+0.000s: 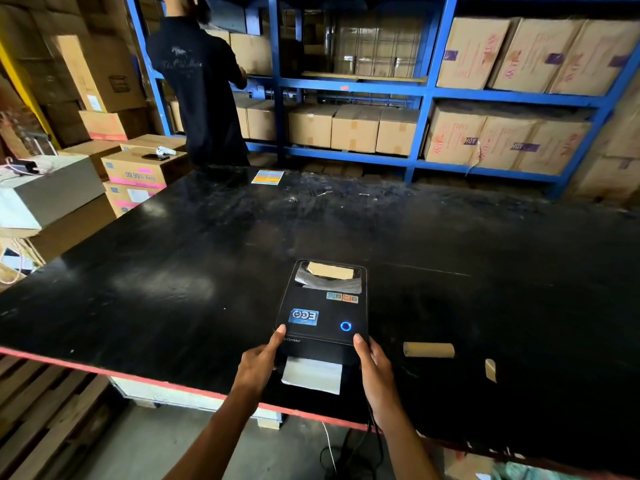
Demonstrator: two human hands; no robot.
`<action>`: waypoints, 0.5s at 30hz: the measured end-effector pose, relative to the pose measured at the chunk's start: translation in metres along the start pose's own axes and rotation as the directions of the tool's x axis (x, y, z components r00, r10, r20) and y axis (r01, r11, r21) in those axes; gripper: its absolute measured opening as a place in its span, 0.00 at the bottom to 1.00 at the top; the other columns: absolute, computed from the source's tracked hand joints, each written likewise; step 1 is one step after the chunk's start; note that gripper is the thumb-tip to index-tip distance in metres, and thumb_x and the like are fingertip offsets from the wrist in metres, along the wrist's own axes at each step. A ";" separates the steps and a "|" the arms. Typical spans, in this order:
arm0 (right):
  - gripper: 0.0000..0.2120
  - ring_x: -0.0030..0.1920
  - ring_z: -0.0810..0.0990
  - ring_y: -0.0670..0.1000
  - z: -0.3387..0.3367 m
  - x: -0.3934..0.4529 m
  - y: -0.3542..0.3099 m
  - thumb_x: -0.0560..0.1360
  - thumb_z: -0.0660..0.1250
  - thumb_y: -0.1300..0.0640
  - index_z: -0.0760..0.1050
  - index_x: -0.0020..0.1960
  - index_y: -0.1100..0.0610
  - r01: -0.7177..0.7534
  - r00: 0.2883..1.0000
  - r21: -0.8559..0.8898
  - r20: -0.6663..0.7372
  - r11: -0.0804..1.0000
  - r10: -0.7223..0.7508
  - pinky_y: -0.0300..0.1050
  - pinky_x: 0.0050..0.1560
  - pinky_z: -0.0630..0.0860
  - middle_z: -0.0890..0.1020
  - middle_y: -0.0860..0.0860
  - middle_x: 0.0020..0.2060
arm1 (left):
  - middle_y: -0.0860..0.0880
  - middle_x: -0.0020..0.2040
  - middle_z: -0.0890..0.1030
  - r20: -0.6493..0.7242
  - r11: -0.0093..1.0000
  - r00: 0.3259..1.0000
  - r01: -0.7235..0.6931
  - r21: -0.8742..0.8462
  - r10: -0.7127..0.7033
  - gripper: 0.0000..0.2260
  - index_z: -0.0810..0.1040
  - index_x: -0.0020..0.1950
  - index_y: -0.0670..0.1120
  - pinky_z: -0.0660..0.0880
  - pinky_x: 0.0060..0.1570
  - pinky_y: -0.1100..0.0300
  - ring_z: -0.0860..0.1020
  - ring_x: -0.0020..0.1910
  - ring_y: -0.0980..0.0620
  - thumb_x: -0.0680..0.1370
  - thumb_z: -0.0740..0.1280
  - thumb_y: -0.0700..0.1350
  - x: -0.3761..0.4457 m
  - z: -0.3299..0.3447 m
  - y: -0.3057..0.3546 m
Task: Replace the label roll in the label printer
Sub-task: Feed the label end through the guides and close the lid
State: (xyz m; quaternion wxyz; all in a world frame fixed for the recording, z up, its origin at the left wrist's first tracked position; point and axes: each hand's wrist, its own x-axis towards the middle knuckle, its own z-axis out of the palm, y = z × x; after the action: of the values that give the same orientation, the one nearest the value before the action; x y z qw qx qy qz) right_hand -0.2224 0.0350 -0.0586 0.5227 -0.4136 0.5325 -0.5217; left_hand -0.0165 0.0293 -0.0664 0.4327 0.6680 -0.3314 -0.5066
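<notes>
At the near edge of the worktop (173,271), the left hand (258,363) grips the left front corner of the label printer (322,306), thumb laid up on the lid and fingers curled under the side. Opposite it, the right hand (374,367) clasps the right front corner the same way, thumb on top. Between the two hands a white strip of labels (313,375) sticks out of the front slot and lies on the black surface. On the closed lid a blue ring light (345,326) glows (a blue sticker sits to its left), and through the window at the far end of the lid a brown roll (330,270) shows inside. Just right of the printer an empty cardboard core (428,350) lies on its side, with a small cardboard scrap (490,370) further right. Well beyond, at the far edge, lies a coloured card (267,177). Behind it a person (201,88) in a dark shirt faces blue shelving (429,91) stacked with cartons.
</notes>
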 end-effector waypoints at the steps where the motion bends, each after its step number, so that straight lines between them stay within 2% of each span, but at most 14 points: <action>1: 0.10 0.47 0.80 0.33 0.000 0.000 0.000 0.77 0.63 0.50 0.76 0.57 0.49 -0.003 1.000 0.003 0.001 1.000 0.003 0.23 0.39 0.73 0.82 0.41 0.50 | 0.45 0.42 0.87 -0.004 1.000 1.000 0.001 0.002 -0.001 0.31 0.85 0.39 0.45 0.79 0.53 0.48 0.83 0.43 0.45 0.60 0.67 0.73 0.000 -0.001 0.000; 4: 0.11 0.50 0.79 0.36 0.000 -0.001 0.000 0.77 0.63 0.49 0.76 0.57 0.48 -0.010 1.000 0.004 -0.002 1.000 0.010 0.23 0.40 0.73 0.82 0.42 0.51 | 0.46 0.41 0.86 -0.009 1.000 1.000 -0.004 0.001 0.004 0.32 0.85 0.37 0.46 0.78 0.52 0.49 0.83 0.44 0.45 0.57 0.67 0.74 0.000 -0.002 0.001; 9: 0.09 0.49 0.78 0.34 0.001 -0.003 -0.002 0.77 0.63 0.48 0.75 0.55 0.45 -0.020 1.000 -0.024 -0.002 0.999 0.020 0.22 0.39 0.73 0.81 0.40 0.50 | 0.48 0.39 0.86 -0.007 1.000 1.000 -0.009 0.006 0.009 0.28 0.84 0.35 0.47 0.78 0.50 0.50 0.83 0.44 0.46 0.61 0.67 0.72 -0.001 -0.002 0.001; 12: 0.07 0.48 0.78 0.33 0.001 -0.003 -0.005 0.77 0.63 0.49 0.75 0.54 0.45 -0.016 1.000 -0.028 -0.007 0.999 0.016 0.22 0.39 0.72 0.80 0.39 0.49 | 0.48 0.40 0.86 0.010 1.000 1.000 -0.007 0.003 0.007 0.30 0.83 0.35 0.48 0.78 0.46 0.53 0.83 0.44 0.47 0.57 0.66 0.74 0.000 -0.002 0.002; 15: 0.09 0.51 0.78 0.37 0.002 -0.004 -0.004 0.77 0.62 0.49 0.75 0.56 0.46 -0.023 1.000 -0.024 -0.001 0.999 0.023 0.28 0.42 0.74 0.81 0.41 0.51 | 0.48 0.42 0.85 0.011 1.000 1.000 0.001 0.011 -0.001 0.29 0.82 0.36 0.49 0.77 0.52 0.50 0.82 0.46 0.46 0.58 0.66 0.74 0.001 -0.003 0.003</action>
State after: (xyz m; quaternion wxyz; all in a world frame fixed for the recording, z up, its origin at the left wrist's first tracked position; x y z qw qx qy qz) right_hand -0.2207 0.0383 -0.0537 0.5234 -0.4134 0.5436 -0.5096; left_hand -0.0136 0.0282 -0.0635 0.4270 0.6679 -0.3363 -0.5084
